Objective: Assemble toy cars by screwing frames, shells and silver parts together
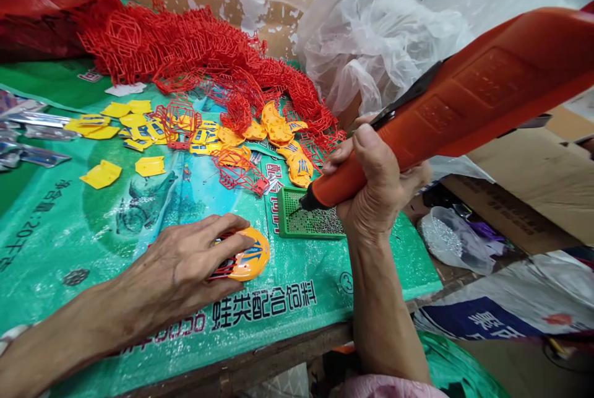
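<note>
I see right hand [378,184] clamped round orange-red electric screwdriver [464,101], right of frame, long axis slanting down-left, bit [296,210] over green screw tray [306,235]. Left hand [195,259], lower centre, gripping orange plastic shell [253,262], just left of tray.

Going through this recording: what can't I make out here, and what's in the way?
Head view: much of the red frame by the orange piece, covered by the left hand.
Head view: the rear end of the driver, cut off by the right edge.
Head view: whether anything sits on the driver's bit; too small to tell.
Head view: the far right corner of the green tray, behind the driver and right hand.
</note>
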The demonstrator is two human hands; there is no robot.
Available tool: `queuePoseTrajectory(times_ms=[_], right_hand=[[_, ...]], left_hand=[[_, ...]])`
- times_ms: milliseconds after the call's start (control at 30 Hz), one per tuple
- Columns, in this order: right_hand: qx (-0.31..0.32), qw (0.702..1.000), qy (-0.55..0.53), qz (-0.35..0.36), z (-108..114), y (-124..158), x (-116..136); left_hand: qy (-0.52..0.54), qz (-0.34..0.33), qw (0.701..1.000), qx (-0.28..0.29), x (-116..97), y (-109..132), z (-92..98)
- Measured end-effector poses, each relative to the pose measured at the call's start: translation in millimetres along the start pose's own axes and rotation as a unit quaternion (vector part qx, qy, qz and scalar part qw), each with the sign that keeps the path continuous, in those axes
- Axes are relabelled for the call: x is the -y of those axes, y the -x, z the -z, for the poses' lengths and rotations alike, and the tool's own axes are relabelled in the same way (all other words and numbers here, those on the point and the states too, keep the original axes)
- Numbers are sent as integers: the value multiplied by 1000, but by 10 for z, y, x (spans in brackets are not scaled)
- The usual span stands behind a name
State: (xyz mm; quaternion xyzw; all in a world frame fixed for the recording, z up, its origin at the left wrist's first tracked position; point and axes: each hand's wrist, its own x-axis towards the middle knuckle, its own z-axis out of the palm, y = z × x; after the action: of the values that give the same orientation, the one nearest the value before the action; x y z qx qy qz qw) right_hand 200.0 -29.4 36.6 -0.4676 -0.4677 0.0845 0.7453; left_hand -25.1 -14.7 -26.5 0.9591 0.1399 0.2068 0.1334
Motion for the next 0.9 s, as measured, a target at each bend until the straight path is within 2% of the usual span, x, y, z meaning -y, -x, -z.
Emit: queuePoseTrajectory(times_ms=[200, 333, 567, 900], right_hand=[[-37, 999, -15, -7, 20, -16, 85], [-32, 999, -12, -12, 49, -14, 95], [-4, 999, 11, 33, 66, -3, 18], [-14, 1000, -12, 5, 55, 9, 40]], left_hand=[[-6, -6, 1000, -7, -3, -8, 0], [1, 6, 1000, 2, -22, -11, 18], [12, -4, 1000, -18, -10, -22, 6], [5, 0, 1000, -2, -16, -11, 21]])
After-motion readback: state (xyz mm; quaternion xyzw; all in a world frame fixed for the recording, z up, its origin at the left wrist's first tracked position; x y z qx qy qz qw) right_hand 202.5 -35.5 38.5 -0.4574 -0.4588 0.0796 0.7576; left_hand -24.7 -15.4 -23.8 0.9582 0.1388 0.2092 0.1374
